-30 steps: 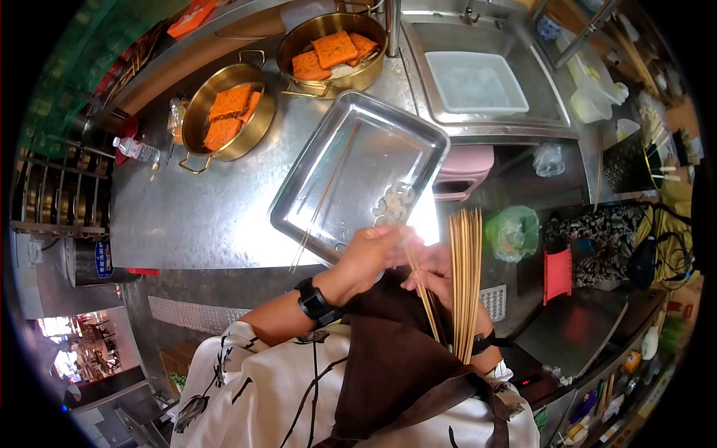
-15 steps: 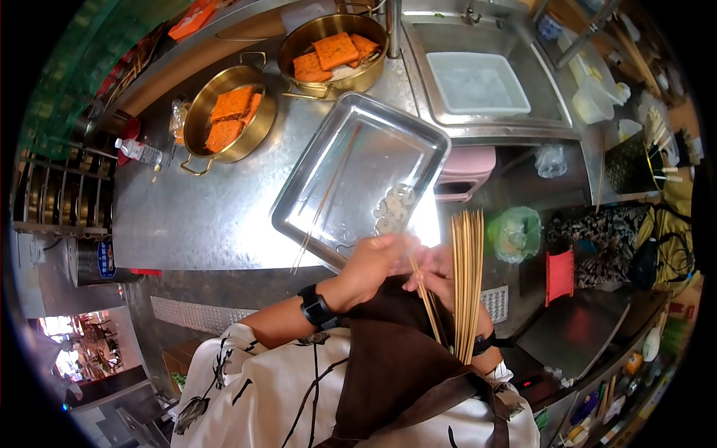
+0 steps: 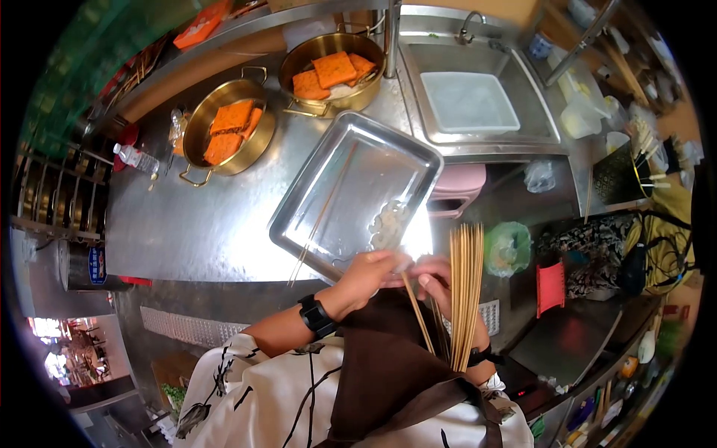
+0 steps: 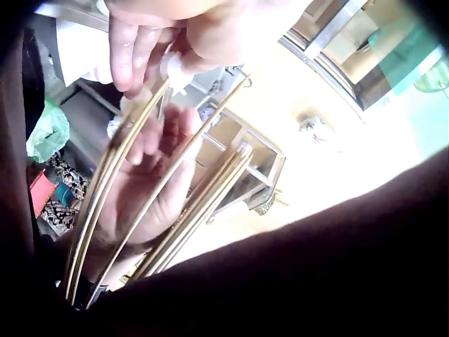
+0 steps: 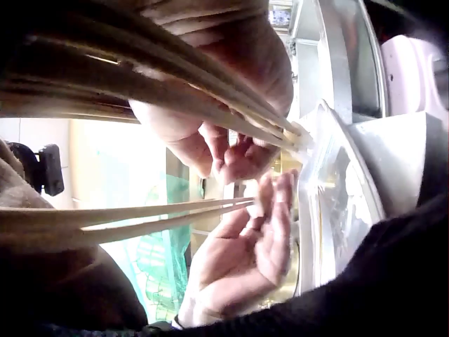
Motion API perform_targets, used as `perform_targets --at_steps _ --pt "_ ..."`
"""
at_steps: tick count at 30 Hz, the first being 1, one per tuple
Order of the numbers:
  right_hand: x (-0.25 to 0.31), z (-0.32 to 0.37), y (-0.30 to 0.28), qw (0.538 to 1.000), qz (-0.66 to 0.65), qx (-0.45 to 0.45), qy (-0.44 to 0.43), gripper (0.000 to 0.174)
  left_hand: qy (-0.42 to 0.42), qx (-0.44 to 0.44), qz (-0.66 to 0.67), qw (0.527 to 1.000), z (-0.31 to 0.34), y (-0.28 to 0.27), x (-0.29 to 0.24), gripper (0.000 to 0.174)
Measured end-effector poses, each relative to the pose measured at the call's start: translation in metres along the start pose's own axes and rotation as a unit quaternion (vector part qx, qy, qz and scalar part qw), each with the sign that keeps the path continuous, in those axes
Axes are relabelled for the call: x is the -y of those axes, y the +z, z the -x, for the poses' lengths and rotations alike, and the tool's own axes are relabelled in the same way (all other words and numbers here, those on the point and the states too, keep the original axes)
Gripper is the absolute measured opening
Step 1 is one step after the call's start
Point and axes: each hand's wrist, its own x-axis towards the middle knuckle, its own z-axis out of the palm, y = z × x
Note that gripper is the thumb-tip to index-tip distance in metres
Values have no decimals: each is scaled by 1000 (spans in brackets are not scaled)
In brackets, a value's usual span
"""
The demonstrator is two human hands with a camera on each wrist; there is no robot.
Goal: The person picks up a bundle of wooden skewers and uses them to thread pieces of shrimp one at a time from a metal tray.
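Note:
My left hand (image 3: 366, 280) pinches a small pale translucent piece (image 4: 172, 67) at the tips of thin wooden skewers (image 3: 417, 313). In the head view these skewers slope down towards the apron. Close beside it, my right hand (image 3: 435, 278) has its thumb apart from loosely bent fingers, which are near the skewers. A thick bundle of skewers (image 3: 464, 291) stands along the right forearm, tips up. Past the hands lies a steel tray (image 3: 291, 213) with several pale curled pieces (image 3: 388, 224) in its near right corner. A thin skewer (image 3: 328, 194) lies across its left side.
Two brass pans (image 3: 265, 142) with orange slabs (image 3: 233, 118) stand at the back of the steel counter (image 3: 172, 231). A sink (image 3: 534, 134) holding a white tub (image 3: 470, 104) is at the back right. Below it are a pink stool (image 3: 457, 187) and a green bag (image 3: 508, 250).
The head view has tilted, so the counter sits lower in it. My right thumb has come away from the skewers at my left fingertips, and their lower ends have swung slightly left.

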Motion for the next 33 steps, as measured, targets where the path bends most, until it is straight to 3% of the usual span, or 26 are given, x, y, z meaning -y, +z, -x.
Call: perform_targets --at_steps 2,4,6,7,8,9,10,14,16,17,18,19,20,22,25,29,31,33 --pt "12 5 -1 998 56 -12 19 11 -9 5 -34 999 -3 -4 1 27" --pt "16 10 -4 995 -16 49 88 15 -17 11 -50 999 -4 -4 -1 26" --pt "9 11 0 985 -119 90 85 15 29 -17 -153 988 -1 -1 -3 29" --pt "6 10 0 986 -114 102 63 17 89 -26 -227 969 -4 -6 1 31" --pt "4 10 0 986 -114 100 62 17 89 -25 -228 969 -3 -7 1 31" --pt "2 10 -2 986 -122 97 65 17 202 -84 -360 907 -2 -6 0 31" --pt "-1 11 -5 985 -130 93 69 17 306 -141 -478 811 0 -5 -2 32" --pt "-12 7 -3 978 -156 79 111 17 314 -63 -533 783 12 11 -21 30" --pt "-19 7 0 973 -144 80 158 15 455 -9 -601 657 10 20 -29 31" --pt "-19 6 1 973 -144 88 156 16 455 -8 -601 658 14 28 -35 31" --pt "-19 5 2 973 -144 95 153 16 258 58 -461 847 27 44 -49 30" --pt "-15 5 2 973 -144 95 153 16 36 118 -275 953 33 54 -56 30" --pt "-7 5 2 973 -135 94 163 17 36 118 -276 953 28 54 -51 30" --pt "-7 6 2 972 -127 91 173 18 47 144 -71 986 16 48 -37 26" --pt "-15 9 2 969 -190 91 131 18 18 162 -34 986 11 42 -33 19" --pt "-16 2 -2 973 -151 122 127 18 -8 189 3 982 8 42 -36 18" --pt "-16 -1 -3 975 -127 144 108 19 -41 144 -66 987 15 54 -46 15" --pt "-9 -2 -1 978 -91 133 134 18 -17 141 -66 988 14 52 -42 14"
